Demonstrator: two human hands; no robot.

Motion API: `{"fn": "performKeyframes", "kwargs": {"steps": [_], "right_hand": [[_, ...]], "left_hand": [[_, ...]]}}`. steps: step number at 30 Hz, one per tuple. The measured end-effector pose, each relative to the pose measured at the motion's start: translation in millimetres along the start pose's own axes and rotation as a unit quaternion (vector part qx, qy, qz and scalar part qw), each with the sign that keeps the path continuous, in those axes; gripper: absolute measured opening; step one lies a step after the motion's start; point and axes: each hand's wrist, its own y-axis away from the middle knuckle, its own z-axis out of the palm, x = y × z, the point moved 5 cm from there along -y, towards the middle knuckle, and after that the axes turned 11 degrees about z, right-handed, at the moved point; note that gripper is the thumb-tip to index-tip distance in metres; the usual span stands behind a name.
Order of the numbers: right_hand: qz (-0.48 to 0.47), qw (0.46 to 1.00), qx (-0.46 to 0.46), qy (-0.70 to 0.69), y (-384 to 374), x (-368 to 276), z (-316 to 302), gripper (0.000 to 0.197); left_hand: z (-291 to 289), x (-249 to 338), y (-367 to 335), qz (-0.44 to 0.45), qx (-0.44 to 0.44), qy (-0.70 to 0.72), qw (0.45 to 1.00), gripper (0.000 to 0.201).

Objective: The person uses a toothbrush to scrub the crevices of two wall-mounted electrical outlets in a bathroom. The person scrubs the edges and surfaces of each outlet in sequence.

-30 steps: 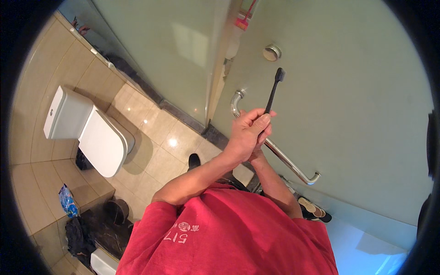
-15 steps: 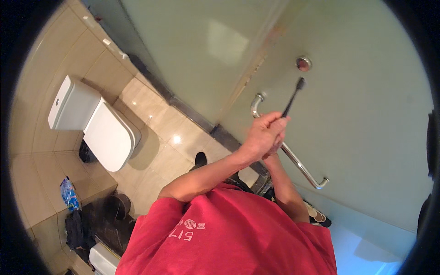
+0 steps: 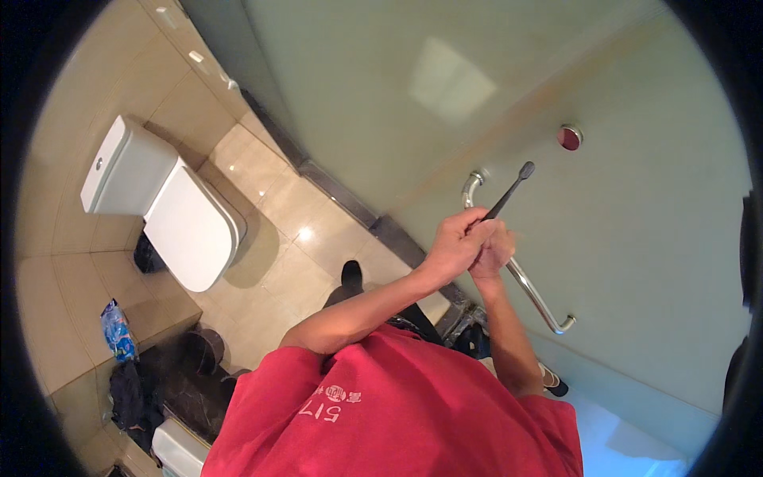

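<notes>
My left hand [image 3: 455, 242] and my right hand [image 3: 494, 253] are pressed together in front of a frosted glass door [image 3: 636, 238]. Both are closed around the lower end of a thin black brush [image 3: 513, 187], shaped like a toothbrush. Its small head points up and to the right, toward the glass. The hands sit right over the upper part of a long chrome door handle [image 3: 534, 296], which runs diagonally down to the right. Whether they touch it I cannot tell. A round red fitting [image 3: 569, 137] is on the glass above the brush.
A white toilet [image 3: 171, 211] with its lid shut stands at the left on beige floor tiles [image 3: 278, 262]. A blue packet [image 3: 115, 330] and a dark bag [image 3: 127, 393] lie at the lower left. A dark threshold strip [image 3: 342, 199] runs along the glass wall's foot.
The hands and brush have shifted right and slightly down in the picture, and the brush leans more to the right. The toilet and door handle have shifted with the view.
</notes>
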Motion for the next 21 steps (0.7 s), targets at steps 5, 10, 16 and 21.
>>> {"fn": "performKeyframes", "kwargs": {"steps": [5,10,16,21], "right_hand": [[0.044,0.993,-0.076,0.078,9.7,15.5,15.3,0.013],[0.121,0.986,-0.106,-0.04,15.3,30.4,23.1,0.017],[0.103,0.981,-0.151,-0.065,1.9,10.1,2.4,0.028],[0.177,0.95,-0.144,-0.214,19.2,39.0,23.7,0.027]], "left_hand": [[10.6,1.1,-4.6,-0.004,0.009,0.057,0.998,0.024],[30.5,16.5,-15.0,-0.025,0.003,0.109,0.994,0.026],[51.8,31.7,-25.6,0.027,0.015,0.104,0.994,0.03],[66.4,23.3,-11.9,0.016,0.022,0.096,0.995,0.032]]}}
